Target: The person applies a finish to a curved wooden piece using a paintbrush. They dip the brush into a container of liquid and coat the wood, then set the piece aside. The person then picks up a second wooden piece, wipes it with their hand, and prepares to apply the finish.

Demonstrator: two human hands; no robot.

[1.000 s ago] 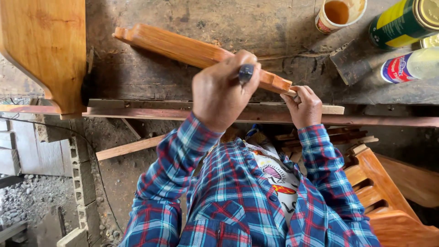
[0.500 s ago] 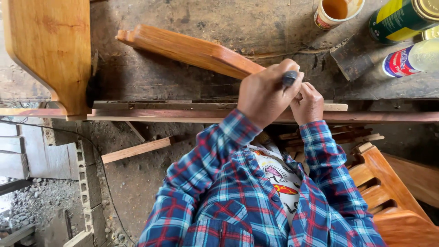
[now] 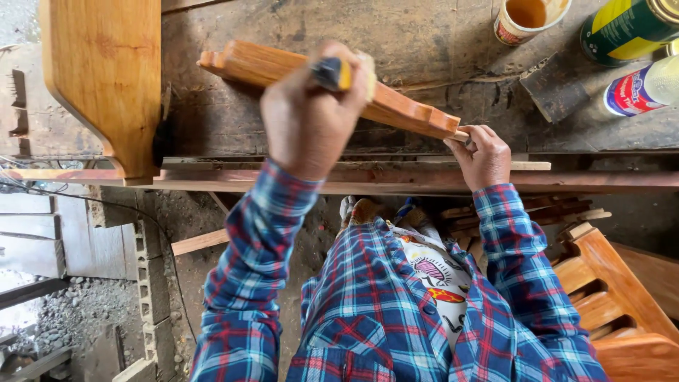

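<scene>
Both hands hold the wooden piece: left hand mid-length, right hand at its end.

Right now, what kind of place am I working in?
Most likely a rough woodworking or furniture-finishing shop: a worn workbench, a varnished wooden piece under your hands, an open can of amber finish, and varnished furniture parts stacked on the floor.

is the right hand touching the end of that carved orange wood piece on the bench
Touching. The head view shows the right hand with its fingers closed around the near end of the carved wood piece, with no gap visible. The left hand holds a brush against it.
</scene>
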